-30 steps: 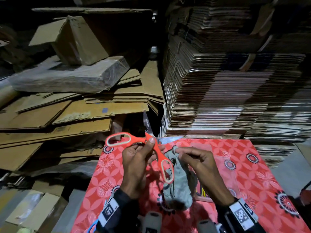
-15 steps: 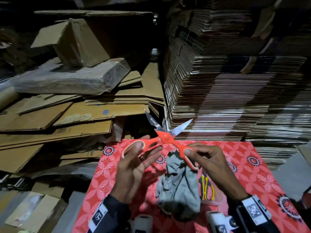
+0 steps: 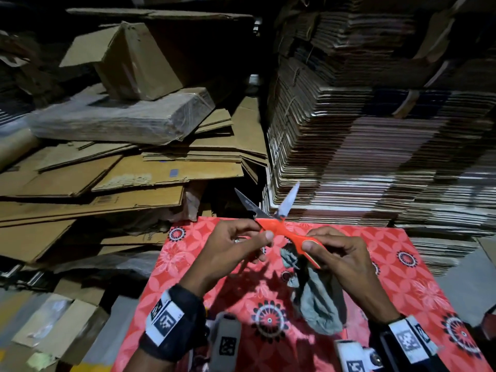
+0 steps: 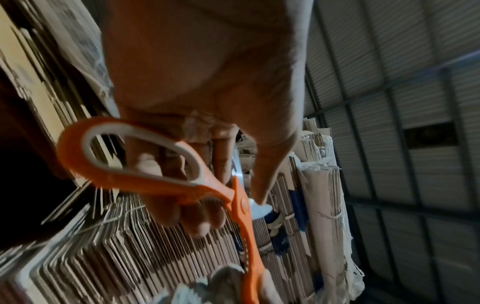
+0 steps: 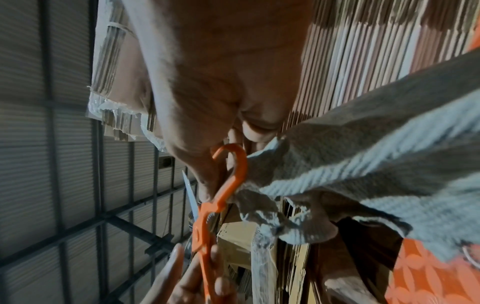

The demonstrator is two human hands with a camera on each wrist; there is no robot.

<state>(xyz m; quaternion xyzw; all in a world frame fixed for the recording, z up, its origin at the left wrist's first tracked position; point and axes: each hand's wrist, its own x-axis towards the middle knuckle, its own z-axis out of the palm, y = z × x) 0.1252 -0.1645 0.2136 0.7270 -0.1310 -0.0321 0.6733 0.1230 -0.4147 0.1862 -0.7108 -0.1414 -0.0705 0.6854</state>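
Observation:
Orange-handled scissors (image 3: 276, 226) are held up over the red patterned table (image 3: 418, 264), blades spread apart and pointing away from me. My left hand (image 3: 257, 242) pinches one handle near the pivot; in the left wrist view its fingers lie behind that handle's loop (image 4: 130, 160). My right hand (image 3: 319, 248) pinches the other handle (image 5: 231, 174) between thumb and fingers. A grey cloth (image 3: 319, 304) hangs from the right hand down to the table, bunched against that handle (image 5: 363, 164).
A tall pile of flattened cartons (image 3: 375, 157) rises just behind the table. Loose cardboard sheets (image 3: 134, 183), a wrapped bundle (image 3: 120, 119) and an open box (image 3: 134, 63) lie heaped to the left. Grey floor (image 3: 469, 291) shows at the right.
A second ago the left hand alone held the scissors and the right held only the cloth. The right hand has taken the second handle, and the blades now point up and away.

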